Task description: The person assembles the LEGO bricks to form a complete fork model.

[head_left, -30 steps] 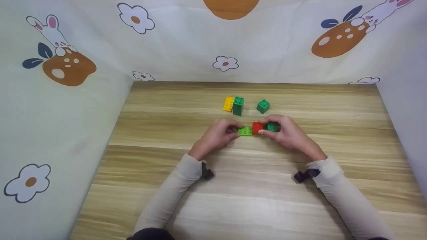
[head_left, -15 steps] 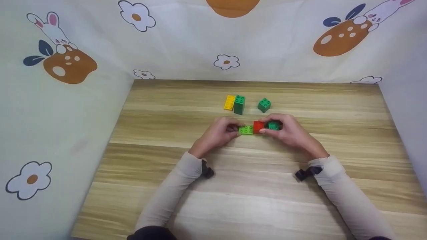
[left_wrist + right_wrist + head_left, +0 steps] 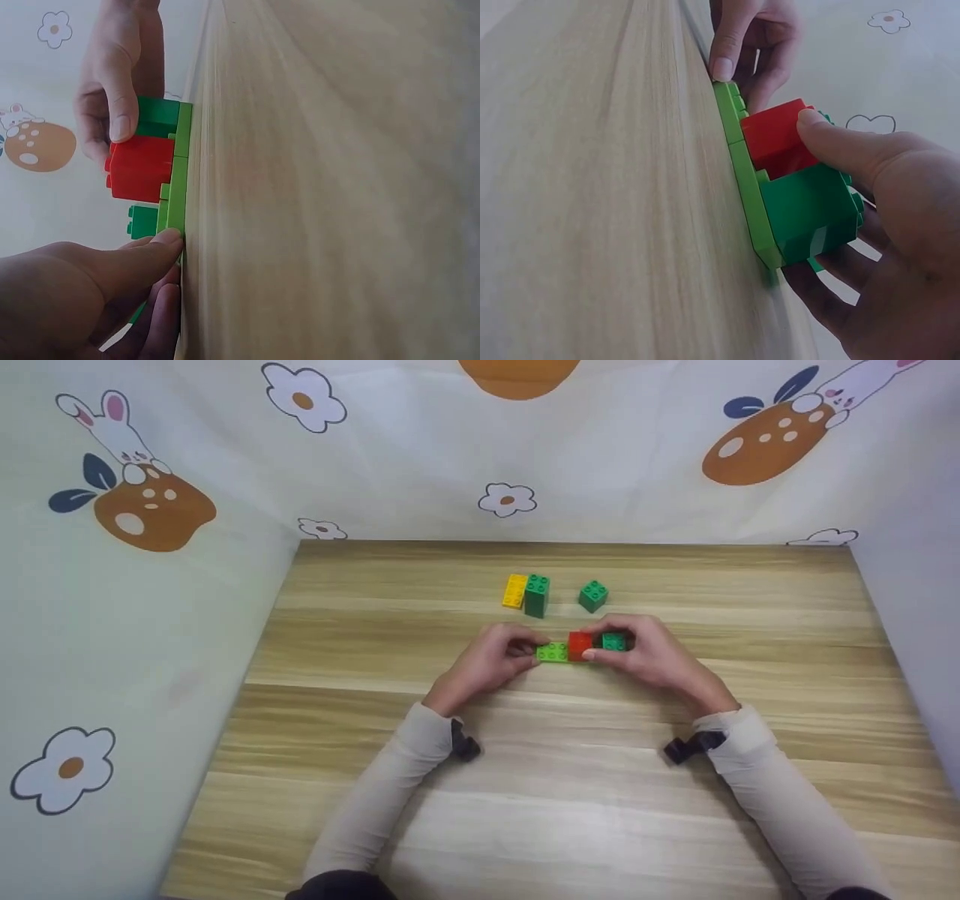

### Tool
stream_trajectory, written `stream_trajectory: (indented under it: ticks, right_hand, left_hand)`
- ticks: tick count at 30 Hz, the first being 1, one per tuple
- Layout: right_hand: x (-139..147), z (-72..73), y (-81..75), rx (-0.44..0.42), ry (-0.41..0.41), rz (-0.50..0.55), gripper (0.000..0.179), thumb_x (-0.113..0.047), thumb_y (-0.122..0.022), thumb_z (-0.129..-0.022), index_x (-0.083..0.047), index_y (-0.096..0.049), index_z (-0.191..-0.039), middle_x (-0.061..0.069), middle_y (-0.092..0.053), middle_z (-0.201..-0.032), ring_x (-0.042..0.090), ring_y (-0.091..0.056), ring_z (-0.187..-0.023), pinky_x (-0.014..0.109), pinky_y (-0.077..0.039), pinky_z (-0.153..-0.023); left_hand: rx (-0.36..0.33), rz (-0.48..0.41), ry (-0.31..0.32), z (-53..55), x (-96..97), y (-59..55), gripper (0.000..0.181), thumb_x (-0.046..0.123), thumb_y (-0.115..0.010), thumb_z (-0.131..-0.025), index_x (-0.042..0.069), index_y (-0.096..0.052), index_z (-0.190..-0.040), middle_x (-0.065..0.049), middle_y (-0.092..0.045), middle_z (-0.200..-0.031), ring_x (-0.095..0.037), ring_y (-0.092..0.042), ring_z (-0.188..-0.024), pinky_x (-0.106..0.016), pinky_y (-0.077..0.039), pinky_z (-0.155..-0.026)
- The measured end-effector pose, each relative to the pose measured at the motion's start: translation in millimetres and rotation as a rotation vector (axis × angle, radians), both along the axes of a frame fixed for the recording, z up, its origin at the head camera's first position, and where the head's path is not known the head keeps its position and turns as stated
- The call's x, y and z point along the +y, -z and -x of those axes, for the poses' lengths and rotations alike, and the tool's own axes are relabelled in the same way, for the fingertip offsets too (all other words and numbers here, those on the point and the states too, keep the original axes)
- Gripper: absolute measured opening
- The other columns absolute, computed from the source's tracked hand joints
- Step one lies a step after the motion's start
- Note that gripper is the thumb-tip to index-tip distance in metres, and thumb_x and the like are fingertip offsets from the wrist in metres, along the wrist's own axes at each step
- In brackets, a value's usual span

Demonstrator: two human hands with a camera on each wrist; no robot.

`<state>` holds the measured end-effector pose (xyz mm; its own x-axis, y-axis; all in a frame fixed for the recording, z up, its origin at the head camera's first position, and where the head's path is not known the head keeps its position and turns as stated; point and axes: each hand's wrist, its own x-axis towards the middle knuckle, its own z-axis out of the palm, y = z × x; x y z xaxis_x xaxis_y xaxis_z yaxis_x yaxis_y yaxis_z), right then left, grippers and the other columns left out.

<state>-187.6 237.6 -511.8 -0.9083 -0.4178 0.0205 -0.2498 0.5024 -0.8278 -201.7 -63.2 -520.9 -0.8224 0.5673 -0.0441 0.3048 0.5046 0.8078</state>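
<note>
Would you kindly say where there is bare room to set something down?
Bare table lies between the left sleeve and right sleeve, and from the left hand to left wall. Crowded: around the red block, right hand and yellow block.

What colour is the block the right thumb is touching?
The block is red, clearest in the right wrist view.
</note>
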Motion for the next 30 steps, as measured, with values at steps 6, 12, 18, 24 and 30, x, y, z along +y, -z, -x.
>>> stream_trajectory:
  ticks: [6, 12, 18, 24, 30]
  right_hand:
    - [0.6, 1.7, 0.8, 0.006, -0.013, -0.003, 0.036, -0.037, -0.087, -0.093, -0.023, -0.08, -0.125, -0.001, -0.079, -0.125, 0.021, -0.067, -0.109, 0.015, -0.052, -0.093]
    - [1.7, 2.3, 0.3, 0.0, -0.017, -0.006, 0.037, -0.037, -0.087, -0.094, -0.025, -0.079, -0.128, -0.002, -0.078, -0.127, 0.019, -0.068, -0.112, 0.015, -0.052, -0.094]
    - [2.9, 2.4, -1.4, -0.002, -0.025, 0.002, 0.038, -0.037, -0.087, -0.093, -0.024, -0.079, -0.128, -0.002, -0.079, -0.125, 0.019, -0.069, -0.112, 0.015, -0.053, -0.094]
    - [3.8, 3.2, -0.8, 0.004, -0.036, 0.015, 0.036, -0.036, -0.088, -0.092, -0.024, -0.08, -0.125, -0.002, -0.08, -0.121, 0.019, -0.069, -0.108, 0.014, -0.054, -0.093]
    - [2.9, 2.6, -1.7, 0.003, -0.032, 0.009, 0.036, -0.037, -0.088, -0.092, -0.025, -0.08, -0.125, -0.002, -0.08, -0.121, 0.019, -0.069, -0.109, 0.015, -0.053, -0.094]
  left_hand:
    - [-0.016, 0.006, -0.008, 0.1, 0.2, -0.8, 0.035, 0.007, -0.079, -0.098, 0.012, -0.077, -0.133, -0.005, -0.078, -0.128, -0.013, -0.075, -0.107, -0.026, -0.064, -0.097]
    - [-0.032, 0.013, -0.016, 0.5, 1.5, -1.6, 0.036, 0.007, -0.079, -0.098, 0.011, -0.076, -0.134, -0.006, -0.078, -0.128, -0.014, -0.075, -0.107, -0.027, -0.064, -0.097]
    - [-0.046, 0.007, -0.021, 0.1, 2.7, -2.2, 0.036, 0.006, -0.079, -0.098, 0.01, -0.076, -0.134, -0.006, -0.078, -0.127, -0.015, -0.074, -0.105, -0.027, -0.064, -0.097]
    - [-0.026, -0.013, -0.016, 0.0, 3.0, -0.1, 0.036, 0.006, -0.08, -0.097, 0.009, -0.076, -0.132, -0.008, -0.078, -0.124, -0.016, -0.075, -0.104, -0.026, -0.065, -0.095]
    - [-0.021, -0.007, -0.013, -0.4, 2.3, -0.5, 0.038, 0.007, -0.081, -0.096, 0.008, -0.075, -0.134, -0.008, -0.077, -0.121, -0.016, -0.074, -0.105, -0.027, -0.064, -0.096]
